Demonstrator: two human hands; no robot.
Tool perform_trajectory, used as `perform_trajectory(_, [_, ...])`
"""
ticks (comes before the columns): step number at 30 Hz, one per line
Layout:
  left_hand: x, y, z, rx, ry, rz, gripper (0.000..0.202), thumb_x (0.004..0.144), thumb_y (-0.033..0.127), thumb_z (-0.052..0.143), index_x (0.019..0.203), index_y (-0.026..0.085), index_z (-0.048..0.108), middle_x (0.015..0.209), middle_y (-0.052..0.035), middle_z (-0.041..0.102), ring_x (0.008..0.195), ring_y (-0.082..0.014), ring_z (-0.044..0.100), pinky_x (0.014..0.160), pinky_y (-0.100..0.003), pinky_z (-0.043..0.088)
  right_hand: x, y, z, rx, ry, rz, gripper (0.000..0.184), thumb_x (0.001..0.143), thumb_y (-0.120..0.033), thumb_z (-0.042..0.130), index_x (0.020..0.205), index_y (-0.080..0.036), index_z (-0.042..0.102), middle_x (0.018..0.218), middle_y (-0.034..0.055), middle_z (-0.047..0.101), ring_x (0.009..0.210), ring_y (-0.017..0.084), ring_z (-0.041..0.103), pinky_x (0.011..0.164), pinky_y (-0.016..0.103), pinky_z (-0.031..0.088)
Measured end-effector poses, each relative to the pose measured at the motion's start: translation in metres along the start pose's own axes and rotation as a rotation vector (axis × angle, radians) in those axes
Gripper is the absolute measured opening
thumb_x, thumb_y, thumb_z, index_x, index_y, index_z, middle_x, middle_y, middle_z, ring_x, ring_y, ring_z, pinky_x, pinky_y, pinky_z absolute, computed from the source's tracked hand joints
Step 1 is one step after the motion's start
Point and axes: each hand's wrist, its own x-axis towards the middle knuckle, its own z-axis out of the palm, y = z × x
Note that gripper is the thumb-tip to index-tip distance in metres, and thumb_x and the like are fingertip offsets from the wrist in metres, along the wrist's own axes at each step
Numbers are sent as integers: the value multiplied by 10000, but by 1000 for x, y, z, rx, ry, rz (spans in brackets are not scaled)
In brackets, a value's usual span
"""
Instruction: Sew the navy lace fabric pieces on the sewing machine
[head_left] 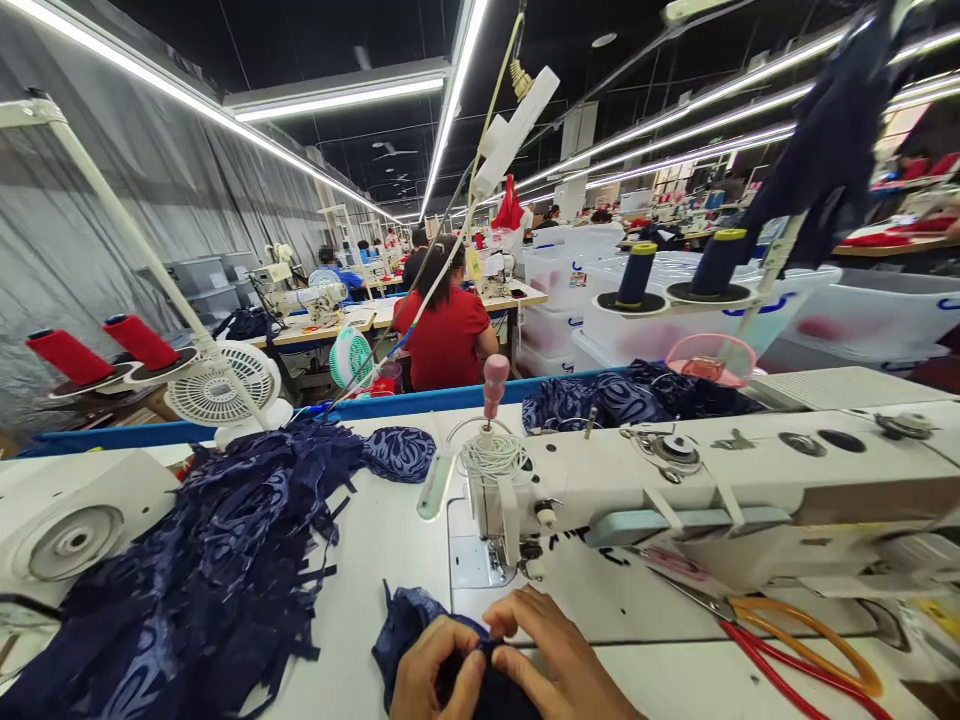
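My left hand (431,665) and my right hand (555,655) meet at the bottom edge of the view, both pinching a small dark blue patterned fabric piece (409,625) on the white table. The fingers are curled and pressed onto the cloth. Just beyond them stands the white sewing machine (675,480), its needle area (517,555) a short way above my right hand. A large heap of dark blue patterned fabric strips (217,570) lies to the left of my hands.
Red-and-orange handled scissors (795,640) lie at the right. A small white fan (221,385) and red thread cones (105,350) stand at the left, navy cones (637,275) at the back right. A person in red (446,335) sits ahead. White bins (750,300) beyond.
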Motion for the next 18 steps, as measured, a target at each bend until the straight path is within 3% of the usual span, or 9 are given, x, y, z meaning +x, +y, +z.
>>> perform_trajectory(3, [9, 8, -16, -52, 70, -165, 459, 885, 647, 530, 794, 206, 621, 742, -1, 580, 721, -174, 540, 693, -239, 405, -4, 23, -15, -395, 119, -61, 165, 969, -191, 479, 1054, -250, 607, 1025, 23, 676, 967, 184, 624, 851, 299, 487])
perform_trajectory(5, [14, 11, -29, -112, 128, -269, 475, 835, 686, 578, 822, 213, 615, 762, 11, 590, 748, -178, 549, 706, -228, 420, -9, 43, -32, -749, 226, -18, 239, 951, -134, 467, 1057, -240, 653, 1031, 53, 699, 958, 230, 643, 857, 362, 491])
perform_trajectory(7, [16, 8, -36, -142, 132, -317, 505, 798, 717, 599, 819, 212, 611, 756, 17, 581, 742, -175, 543, 692, -223, 423, -14, 62, -52, -954, 300, 76, 307, 894, -43, 453, 1008, -197, 693, 939, 92, 716, 884, 288, 661, 831, 442, 490])
perform_trajectory(9, [14, 1, -35, -120, 67, -318, 547, 787, 750, 574, 799, 205, 619, 720, 16, 558, 700, -168, 519, 660, -226, 412, -21, 74, -71, -1012, 332, 166, 364, 839, 23, 433, 990, -164, 706, 862, 115, 715, 838, 316, 664, 774, 453, 491])
perform_trajectory(13, [7, -12, -17, -49, -73, -286, 598, 812, 780, 491, 813, 201, 640, 684, 12, 542, 650, -161, 491, 620, -238, 383, -34, 85, -102, -1077, 345, 297, 321, 792, 40, 465, 872, -166, 698, 839, 128, 718, 854, 304, 677, 632, 331, 467])
perform_trajectory(18, [9, -8, -7, -17, -118, -239, 536, 848, 712, 494, 806, 193, 618, 685, 14, 508, 650, -159, 457, 624, -247, 354, -34, 99, -118, -1048, 318, 366, 211, 789, -15, 556, 719, -189, 654, 641, 73, 678, 644, 242, 675, 538, 269, 407])
